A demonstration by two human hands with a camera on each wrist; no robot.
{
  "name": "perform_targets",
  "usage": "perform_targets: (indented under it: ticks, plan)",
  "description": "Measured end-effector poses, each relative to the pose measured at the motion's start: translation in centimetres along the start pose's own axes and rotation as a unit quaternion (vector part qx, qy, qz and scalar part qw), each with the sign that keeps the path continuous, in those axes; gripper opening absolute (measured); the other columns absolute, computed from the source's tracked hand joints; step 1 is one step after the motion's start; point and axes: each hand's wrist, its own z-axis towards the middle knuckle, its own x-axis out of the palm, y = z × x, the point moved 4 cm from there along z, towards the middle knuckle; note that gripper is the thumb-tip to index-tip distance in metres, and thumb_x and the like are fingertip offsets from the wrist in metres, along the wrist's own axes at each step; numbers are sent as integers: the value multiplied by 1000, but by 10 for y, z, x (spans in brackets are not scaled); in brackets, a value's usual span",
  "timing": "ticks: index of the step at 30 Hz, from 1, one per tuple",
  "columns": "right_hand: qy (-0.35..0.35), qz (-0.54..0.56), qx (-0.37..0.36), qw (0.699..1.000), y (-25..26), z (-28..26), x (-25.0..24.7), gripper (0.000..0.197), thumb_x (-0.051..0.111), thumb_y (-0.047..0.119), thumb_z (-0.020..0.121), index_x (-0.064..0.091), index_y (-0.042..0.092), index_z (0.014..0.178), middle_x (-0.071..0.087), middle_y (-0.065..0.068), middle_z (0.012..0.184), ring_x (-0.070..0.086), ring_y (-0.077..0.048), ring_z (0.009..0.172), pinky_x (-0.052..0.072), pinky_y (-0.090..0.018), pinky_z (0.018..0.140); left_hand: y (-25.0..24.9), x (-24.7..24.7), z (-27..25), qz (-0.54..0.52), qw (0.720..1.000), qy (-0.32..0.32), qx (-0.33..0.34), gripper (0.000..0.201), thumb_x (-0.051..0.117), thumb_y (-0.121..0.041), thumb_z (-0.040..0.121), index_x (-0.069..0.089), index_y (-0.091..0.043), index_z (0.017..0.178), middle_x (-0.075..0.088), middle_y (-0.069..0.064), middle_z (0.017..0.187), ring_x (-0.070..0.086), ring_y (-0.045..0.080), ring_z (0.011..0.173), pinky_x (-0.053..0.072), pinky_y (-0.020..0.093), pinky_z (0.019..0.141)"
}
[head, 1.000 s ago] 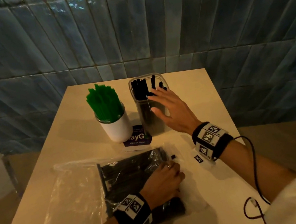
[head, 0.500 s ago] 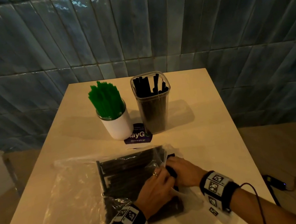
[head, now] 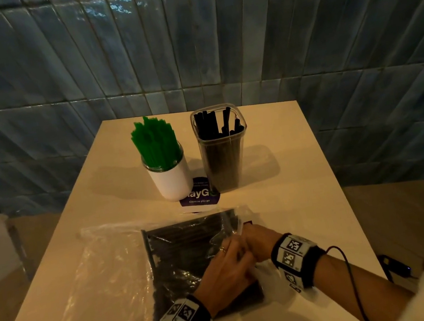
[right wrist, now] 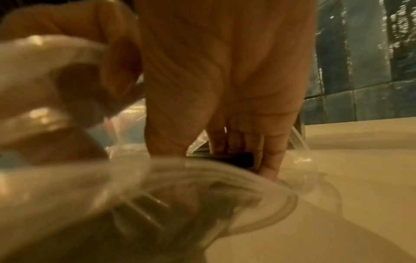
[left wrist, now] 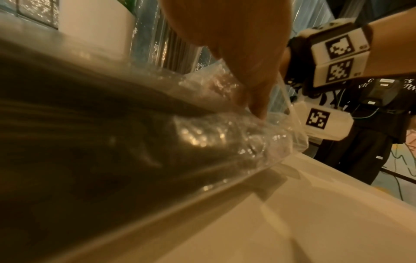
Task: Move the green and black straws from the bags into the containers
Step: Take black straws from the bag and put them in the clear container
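Note:
A clear bag (head: 192, 252) of black straws (left wrist: 90, 124) lies flat on the near part of the table. My left hand (head: 227, 266) pinches the plastic at the bag's mouth (left wrist: 225, 128) and holds it up. My right hand (head: 256, 239) reaches into that mouth, its fingers (right wrist: 247, 151) curled on the ends of black straws (right wrist: 244, 158). Farther back stand a white cup (head: 172, 180) full of green straws (head: 157, 146) and a clear container (head: 223, 158) partly filled with black straws (head: 216, 126).
An empty clear bag (head: 100, 289) lies under and to the left of the straw bag. A dark blue sticker (head: 198, 197) sits between the two containers. A tiled wall (head: 186, 39) closes the table's far edge. A cable (head: 349, 277) runs from my right wrist off the table's right side.
My right hand left the black-straw container and came back to the bag's mouth, then pushed in beside the left hand. The left hand shifted from pressing on the bag to lifting its edge.

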Motion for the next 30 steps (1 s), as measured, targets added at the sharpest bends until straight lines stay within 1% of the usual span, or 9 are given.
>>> perform_targets:
  ticks: [3, 8, 11, 15, 18, 20, 25, 28, 30]
  plan:
    - [-9, 7, 5, 1000, 0, 3, 4, 15, 59, 25, 89, 61, 12, 98, 63, -3, 100, 60, -18, 96, 48, -27, 85, 0, 0, -6, 7, 1000, -2, -23, 50, 61, -46, 76, 50, -22, 119, 39, 7, 129, 38, 23, 117, 42, 29, 93]
    - [-52, -11, -2, 999, 1, -5, 6, 32, 54, 17, 92, 52, 7, 122, 52, -9, 128, 51, -19, 113, 40, -24, 92, 21, -13, -23, -21, 988, -25, -153, 72, 55, -66, 70, 39, -25, 128, 28, 6, 140, 23, 27, 130, 30, 49, 99]
    - [-45, -30, 52, 997, -6, -8, 11, 33, 55, 16, 92, 51, 5, 123, 54, -13, 126, 53, -26, 114, 42, -29, 94, 45, -13, -48, -38, 964, 6, -263, 93, 50, -83, 63, 21, -31, 135, 13, 3, 150, 8, 24, 138, 16, 50, 108]
    - [-49, -53, 79, 994, -17, -10, 18, 45, 63, 26, 84, 50, 17, 126, 56, -8, 123, 55, -26, 110, 47, -36, 94, 62, -10, -77, -2, 941, 100, -322, 124, 40, -97, 51, -8, -31, 144, -22, -1, 150, -18, 19, 139, -16, 38, 112]
    - [-87, -64, 97, 989, -42, -11, 21, 47, 62, 42, 79, 50, 26, 122, 60, -1, 119, 60, -20, 101, 51, -31, 86, 66, -7, -88, 10, 922, 188, -339, 117, 34, -96, 57, 22, -19, 145, 11, 14, 152, 18, 33, 139, -7, 31, 113]
    - [-108, -98, 100, 984, -47, -24, 14, 34, 56, 38, 86, 54, 22, 115, 62, -2, 110, 62, -22, 95, 48, -30, 78, 68, -2, -90, 7, 909, 225, -351, 112, 33, -94, 61, 37, -15, 139, 33, 19, 145, 29, 33, 132, 1, 33, 111]
    - [-127, -93, 153, 976, -84, -76, -1, 4, 52, 26, 88, 53, 29, 88, 60, 7, 88, 61, -15, 84, 46, -25, 67, 68, 6, -85, -12, 899, 250, -360, 104, 32, -94, 62, 45, -22, 135, 43, 22, 139, 45, 39, 125, 1, 36, 109]
    - [-128, -3, 230, 965, -121, -114, 1, 26, 54, 17, 85, 44, 36, 71, 56, 9, 76, 60, -15, 79, 46, -26, 65, 68, 7, -85, -7, 897, 245, -368, 101, 31, -94, 62, 48, -24, 132, 45, 23, 138, 47, 39, 122, 2, 37, 109]
    - [-134, 49, 268, 953, -145, -141, 9, 20, 57, 9, 80, 55, 29, 75, 62, 4, 72, 62, -21, 75, 49, -30, 67, 68, 8, -84, 1, 904, 237, -356, 100, 31, -94, 62, 47, -24, 132, 45, 22, 138, 47, 39, 122, 2, 36, 109]
